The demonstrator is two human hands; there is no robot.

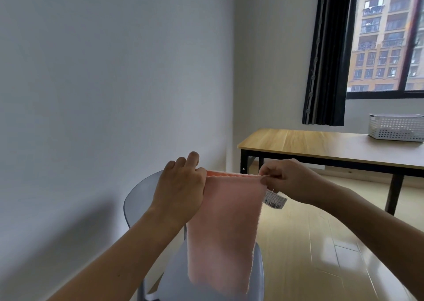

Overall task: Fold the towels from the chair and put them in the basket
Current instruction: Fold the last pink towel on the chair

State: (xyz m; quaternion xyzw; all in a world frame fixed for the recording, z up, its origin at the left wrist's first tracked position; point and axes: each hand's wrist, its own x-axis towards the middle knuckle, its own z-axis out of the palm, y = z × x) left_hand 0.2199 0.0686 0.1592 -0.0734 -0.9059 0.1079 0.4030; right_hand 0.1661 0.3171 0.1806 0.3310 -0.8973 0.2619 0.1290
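A pink towel [226,227] hangs in the air above the grey chair [135,199], folded over so its top edges meet. My left hand [181,190] pinches the top left corner. My right hand [284,179] pinches the top right corner, where a white barcode label [275,199] dangles. The towel's lower end hangs over the chair seat [258,273]. A white perforated basket [395,127] stands on the wooden table [309,142] at the far right, well away from both hands.
A white wall runs along the left and back. The table has black metal legs [394,193] and stands under a window with a dark curtain [328,53]. Glossy light wood floor [321,243] lies between chair and table.
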